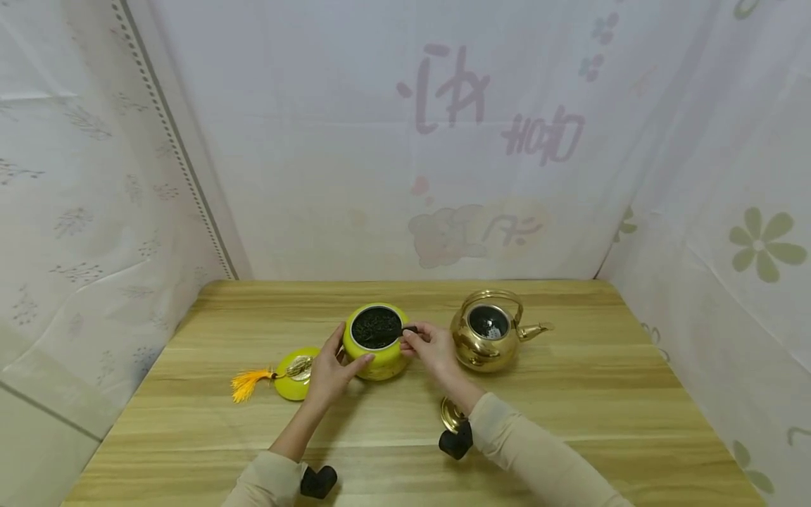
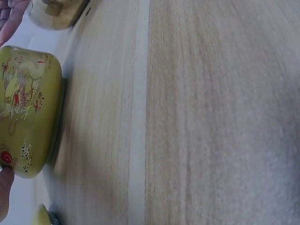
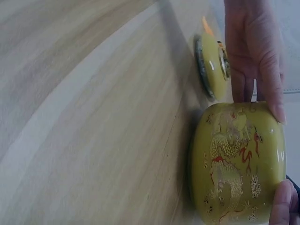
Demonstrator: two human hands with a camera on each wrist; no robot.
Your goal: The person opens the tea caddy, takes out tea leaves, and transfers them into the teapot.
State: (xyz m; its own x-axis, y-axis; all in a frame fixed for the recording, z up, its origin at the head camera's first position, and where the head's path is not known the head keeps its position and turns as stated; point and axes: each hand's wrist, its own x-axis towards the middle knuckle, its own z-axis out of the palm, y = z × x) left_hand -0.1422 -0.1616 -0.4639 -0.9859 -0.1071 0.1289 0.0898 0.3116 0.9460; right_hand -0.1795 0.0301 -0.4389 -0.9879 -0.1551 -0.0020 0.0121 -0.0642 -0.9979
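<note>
A yellow ceramic jar (image 1: 379, 366) with dragon decoration (image 3: 227, 164) stands uncovered on the table, filled with dark tea leaves (image 1: 372, 325). My left hand (image 1: 331, 373) holds its left side, thumb at the front and fingers farther back. At the jar's right rim, my right hand (image 1: 436, 348) pinches the handle of a black scoop (image 1: 410, 329). The scoop's far end is over or in the leaves; its outline blends with them. Left of the jar lies its yellow lid (image 1: 288, 388) with an orange tassel (image 1: 249, 384).
A gold teapot (image 1: 484, 352) stands uncovered to the right, handle up and spout pointing right. Its gold lid (image 1: 450, 415) lies near the right forearm, partly hidden by a black wrist device (image 1: 456, 442). Patterned curtains (image 1: 317, 141) enclose the wooden table (image 1: 380, 451) behind and at both sides.
</note>
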